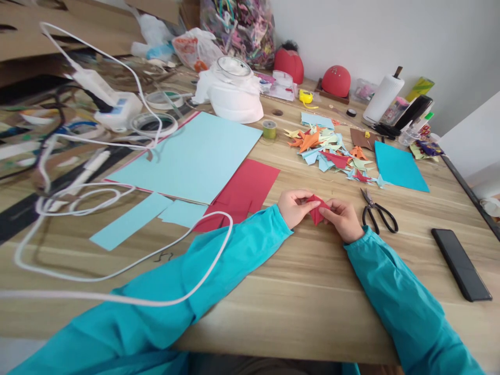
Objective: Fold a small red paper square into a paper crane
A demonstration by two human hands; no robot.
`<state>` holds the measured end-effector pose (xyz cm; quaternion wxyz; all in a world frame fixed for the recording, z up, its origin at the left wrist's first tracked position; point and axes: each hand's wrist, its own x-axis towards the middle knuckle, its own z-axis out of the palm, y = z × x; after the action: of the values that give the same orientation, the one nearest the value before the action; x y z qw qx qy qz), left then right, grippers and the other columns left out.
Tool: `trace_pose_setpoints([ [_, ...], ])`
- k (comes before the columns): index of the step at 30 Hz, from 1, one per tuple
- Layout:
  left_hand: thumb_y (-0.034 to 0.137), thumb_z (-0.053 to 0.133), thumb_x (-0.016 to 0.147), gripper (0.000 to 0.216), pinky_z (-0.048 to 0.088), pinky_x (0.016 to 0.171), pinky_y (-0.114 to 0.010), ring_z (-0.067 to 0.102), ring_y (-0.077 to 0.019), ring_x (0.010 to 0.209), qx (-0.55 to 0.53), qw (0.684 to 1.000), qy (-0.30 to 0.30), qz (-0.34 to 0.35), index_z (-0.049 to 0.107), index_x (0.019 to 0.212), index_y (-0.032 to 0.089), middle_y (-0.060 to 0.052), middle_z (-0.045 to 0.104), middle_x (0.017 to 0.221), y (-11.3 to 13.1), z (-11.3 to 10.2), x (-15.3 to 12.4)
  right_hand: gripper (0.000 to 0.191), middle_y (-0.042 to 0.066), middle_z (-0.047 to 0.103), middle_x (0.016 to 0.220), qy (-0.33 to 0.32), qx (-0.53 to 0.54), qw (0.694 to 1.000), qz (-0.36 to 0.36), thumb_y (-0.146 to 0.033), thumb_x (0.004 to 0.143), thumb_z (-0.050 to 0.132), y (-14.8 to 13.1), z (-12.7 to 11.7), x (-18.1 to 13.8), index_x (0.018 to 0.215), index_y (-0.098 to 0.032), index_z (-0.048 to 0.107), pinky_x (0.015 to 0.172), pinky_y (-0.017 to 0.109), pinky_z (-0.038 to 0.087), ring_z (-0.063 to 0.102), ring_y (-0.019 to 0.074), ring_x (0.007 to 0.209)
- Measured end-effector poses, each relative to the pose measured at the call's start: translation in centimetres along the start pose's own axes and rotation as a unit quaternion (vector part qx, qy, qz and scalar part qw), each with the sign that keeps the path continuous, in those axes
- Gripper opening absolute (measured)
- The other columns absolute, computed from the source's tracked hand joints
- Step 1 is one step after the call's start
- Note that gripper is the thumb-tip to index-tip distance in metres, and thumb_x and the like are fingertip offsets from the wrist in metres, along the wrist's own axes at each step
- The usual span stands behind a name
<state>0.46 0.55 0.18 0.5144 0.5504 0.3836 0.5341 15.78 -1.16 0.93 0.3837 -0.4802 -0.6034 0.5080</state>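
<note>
A small folded piece of red paper [317, 208] is pinched between both my hands just above the wooden table [304, 291]. My left hand [296, 207] grips its left side with curled fingers. On its right side my right hand [344, 219] is closed. Both arms wear teal sleeves. A pile of folded paper figures [332, 151] in orange, light blue, red and green lies further back. Black scissors [378, 212] rest just right of my right hand.
Large light blue sheet [195, 156], red sheet [242, 192] and blue strips [133, 221] lie at left. A white cable [117, 271] loops across the front left. A black phone [461, 263] lies at right, a teal sheet [398, 166] behind it. Tape rolls, a white container [234, 91] and clutter line the back.
</note>
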Motion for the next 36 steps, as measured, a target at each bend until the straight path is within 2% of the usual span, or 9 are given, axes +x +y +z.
trace_pose_setpoints([
  [4, 0.025, 0.071, 0.061, 0.013, 0.045, 0.064, -0.028, 0.055, -0.0135, 0.065, -0.019, 0.999, 0.051, -0.007, 0.069, 0.066, 0.014, -0.002, 0.062, 0.065, -0.33, -0.2, 0.36, 0.031, 0.0, 0.058, 0.054, -0.007, -0.009, 1.0, -0.01, -0.043, 0.063, 0.072, 0.15, 0.04, -0.05, 0.06, -0.016, 0.057, 0.047, 0.024, 0.034, 0.047, 0.0094, 0.047],
  [7, 0.026, 0.072, 0.059, 0.016, 0.046, 0.067, -0.029, 0.057, -0.0142, 0.066, -0.042, 0.997, 0.065, -0.031, 0.068, 0.067, 0.013, -0.003, 0.064, 0.067, -0.49, -0.33, 0.56, 0.03, -0.001, 0.058, 0.054, -0.01, 0.002, 1.0, -0.015, -0.042, 0.064, 0.071, 0.0, 0.1, -0.13, 0.061, -0.016, 0.057, 0.048, 0.024, 0.035, 0.047, 0.0095, 0.049],
  [12, 0.027, 0.071, 0.061, 0.015, 0.046, 0.065, -0.028, 0.057, -0.0142, 0.065, -0.033, 0.999, 0.021, -0.025, 0.068, 0.068, 0.014, -0.003, 0.065, 0.067, 0.08, -0.07, 0.13, 0.032, 0.0, 0.057, 0.054, 0.005, 0.022, 1.0, -0.013, -0.047, 0.075, 0.06, -0.35, 0.28, -0.24, 0.063, -0.017, 0.058, 0.05, 0.024, 0.036, 0.046, 0.0093, 0.049],
  [16, 0.026, 0.069, 0.063, 0.013, 0.043, 0.06, -0.026, 0.053, -0.0125, 0.062, -0.003, 1.0, -0.012, 0.016, 0.067, 0.064, 0.013, -0.002, 0.061, 0.063, 0.47, 0.23, -0.24, 0.032, -0.001, 0.055, 0.052, 0.006, 0.037, 0.999, 0.0, -0.047, 0.075, 0.06, -0.25, 0.28, -0.24, 0.063, -0.017, 0.059, 0.049, 0.024, 0.036, 0.046, 0.0097, 0.049],
  [20, 0.026, 0.069, 0.063, 0.013, 0.041, 0.058, -0.025, 0.051, -0.0112, 0.058, 0.012, 1.0, 0.0, 0.012, 0.066, 0.061, 0.013, -0.001, 0.058, 0.059, 0.31, 0.27, -0.22, 0.031, -0.001, 0.056, 0.054, -0.008, 0.042, 0.999, -0.001, -0.046, 0.074, 0.062, 0.19, 0.13, -0.13, 0.065, -0.016, 0.061, 0.05, 0.024, 0.037, 0.047, 0.01, 0.049],
  [23, 0.026, 0.07, 0.062, 0.014, 0.043, 0.06, -0.026, 0.053, -0.0121, 0.06, -0.006, 1.0, 0.022, -0.019, 0.066, 0.063, 0.012, -0.002, 0.062, 0.061, 0.16, 0.19, -0.08, 0.029, -0.001, 0.058, 0.056, -0.012, 0.028, 0.999, -0.023, -0.043, 0.068, 0.068, 0.49, 0.06, -0.04, 0.069, -0.015, 0.061, 0.05, 0.024, 0.036, 0.047, 0.0098, 0.05],
  [27, 0.026, 0.071, 0.061, 0.017, 0.046, 0.064, -0.028, 0.057, -0.0138, 0.063, -0.026, 0.998, 0.036, -0.05, 0.067, 0.068, 0.012, -0.004, 0.066, 0.066, 0.09, 0.08, 0.05, 0.029, -0.001, 0.057, 0.053, -0.007, 0.024, 0.999, -0.024, -0.041, 0.066, 0.071, 0.42, 0.04, -0.09, 0.064, -0.015, 0.058, 0.048, 0.023, 0.034, 0.047, 0.0094, 0.049],
  [32, 0.027, 0.071, 0.062, 0.015, 0.046, 0.063, -0.027, 0.056, -0.013, 0.062, -0.01, 0.999, 0.028, -0.025, 0.068, 0.066, 0.012, -0.003, 0.065, 0.065, 0.29, 0.12, -0.06, 0.031, -0.001, 0.057, 0.054, -0.013, 0.016, 1.0, -0.019, -0.045, 0.073, 0.063, -0.05, 0.07, -0.2, 0.065, -0.015, 0.061, 0.05, 0.024, 0.036, 0.047, 0.0094, 0.05],
  [36, 0.026, 0.07, 0.063, 0.014, 0.045, 0.06, -0.025, 0.055, -0.0118, 0.061, 0.002, 1.0, 0.011, -0.002, 0.068, 0.065, 0.013, -0.002, 0.063, 0.063, 0.48, 0.24, -0.23, 0.03, -0.001, 0.057, 0.054, -0.013, -0.019, 0.999, -0.034, -0.041, 0.067, 0.07, -0.11, 0.29, -0.12, 0.058, -0.015, 0.06, 0.051, 0.024, 0.036, 0.045, 0.0089, 0.051],
])
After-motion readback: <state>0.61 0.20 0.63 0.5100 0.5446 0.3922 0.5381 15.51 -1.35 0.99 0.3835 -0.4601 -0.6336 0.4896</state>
